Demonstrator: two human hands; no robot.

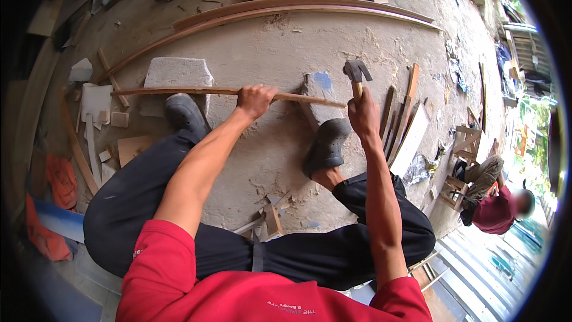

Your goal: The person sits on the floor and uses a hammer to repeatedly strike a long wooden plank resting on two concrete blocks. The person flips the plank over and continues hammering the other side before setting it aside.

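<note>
The left hand's (256,100) fingers grip a wooden strip (190,90) extending toward nine and just past three o'clock; the right hand (363,113) clasps a claw hammer (357,73), head toward twelve.

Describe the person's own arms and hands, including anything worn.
The T-shirt sleeves are red and short, the left one bearing small pale lettering. The forearms are bare, and the left hand and right hand are ungloved.

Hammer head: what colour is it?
The hammer head is dark grey, almost black; the head view shows it best.
</note>
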